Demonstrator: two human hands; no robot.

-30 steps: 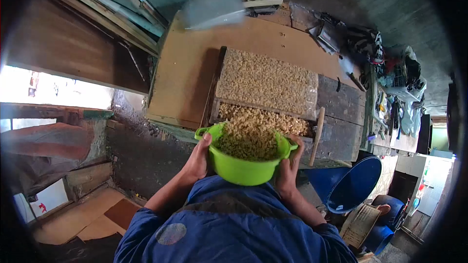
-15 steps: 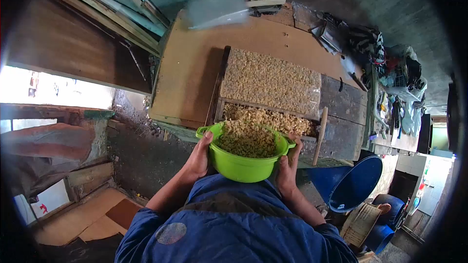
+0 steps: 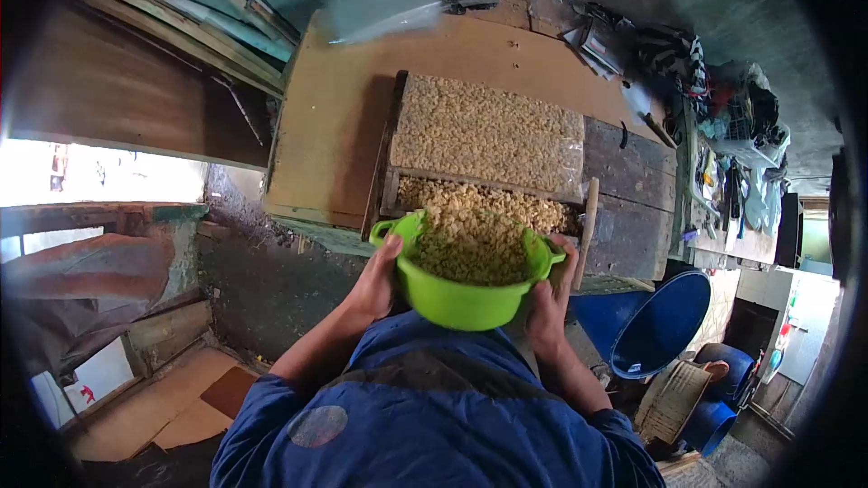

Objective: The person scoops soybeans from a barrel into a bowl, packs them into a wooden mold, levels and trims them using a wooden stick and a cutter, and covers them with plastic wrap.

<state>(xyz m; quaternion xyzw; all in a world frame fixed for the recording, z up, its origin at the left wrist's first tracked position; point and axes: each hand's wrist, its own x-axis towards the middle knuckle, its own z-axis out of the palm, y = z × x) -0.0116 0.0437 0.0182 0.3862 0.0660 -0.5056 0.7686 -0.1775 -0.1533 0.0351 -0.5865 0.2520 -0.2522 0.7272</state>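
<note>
The left hand [image 3: 378,280] and the right hand [image 3: 549,307] grip a green basin [image 3: 461,303] by its two side handles, thumbs on the near side; the far fingers are partly hidden, though both hands look closed on it. The basin is at the near edge of the tabletop [image 3: 633,181], seemingly tipped forward against a wooden frame [image 3: 386,149], and its pale, crumbly pieces [image 3: 479,253] run over the far rim into the frame's uncovered strip [image 3: 542,214]. Just beyond, a flat slab [image 3: 493,136] of similar pieces lies under clear plastic. A wooden stick [image 3: 587,226] lies just beside the right hand, across the frame's right end. Good handling here calls for an even grip on both handles, so that neither side dips, and a small, steady tilt rather than a sudden one, since loose pieces could slide out in a lump. The rim is best held low and close to the strip, with slight sideways shifts to spread the flow. The right knuckles need room from the stick, and the rim should stay off the plastic.
</note>
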